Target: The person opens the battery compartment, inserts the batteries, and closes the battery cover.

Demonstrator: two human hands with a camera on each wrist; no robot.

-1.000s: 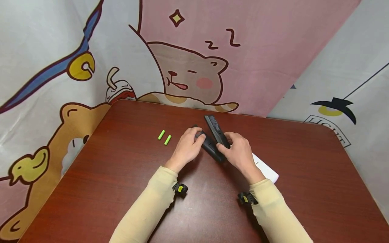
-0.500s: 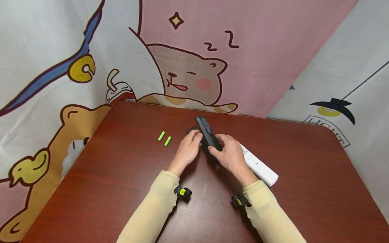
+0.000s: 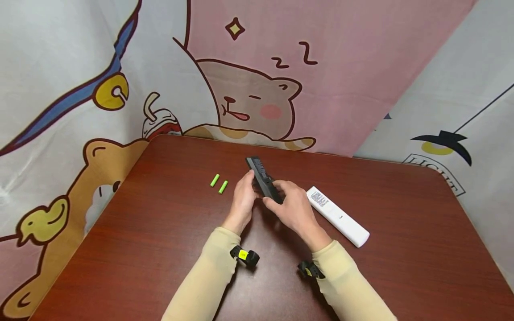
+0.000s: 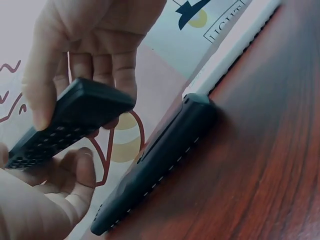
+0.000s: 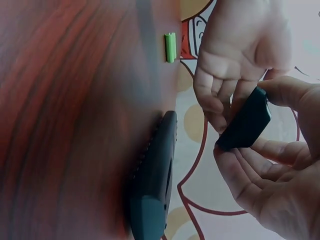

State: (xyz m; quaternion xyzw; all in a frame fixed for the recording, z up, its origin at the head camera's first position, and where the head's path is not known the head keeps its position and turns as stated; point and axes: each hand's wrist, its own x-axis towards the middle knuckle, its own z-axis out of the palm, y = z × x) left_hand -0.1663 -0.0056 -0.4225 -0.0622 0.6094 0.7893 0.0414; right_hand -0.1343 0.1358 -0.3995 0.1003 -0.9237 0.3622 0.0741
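Observation:
A black remote control (image 3: 263,180) is held above the table, its labelled back up; the left wrist view shows buttons on its underside. My right hand (image 3: 295,207) pinches its near end, thumb on one edge and fingers on the other. My left hand (image 3: 242,200) holds the far end, its fingers curled beneath it in the right wrist view (image 5: 240,60). A second black remote (image 4: 155,160) lies on the table below, buttons down; in the head view the hands mostly hide it.
Right of the hands a white remote (image 3: 339,218) lies on the brown table (image 3: 160,258), labelled side up. Two green batteries (image 3: 214,180) lie to the left of the hands. A printed cloth (image 3: 341,98) hangs behind the table's back edge.
The right hand has carried the black remote leftward, off the white remote's side. The left hand has left the lower black remote and taken hold of the raised one's far end.

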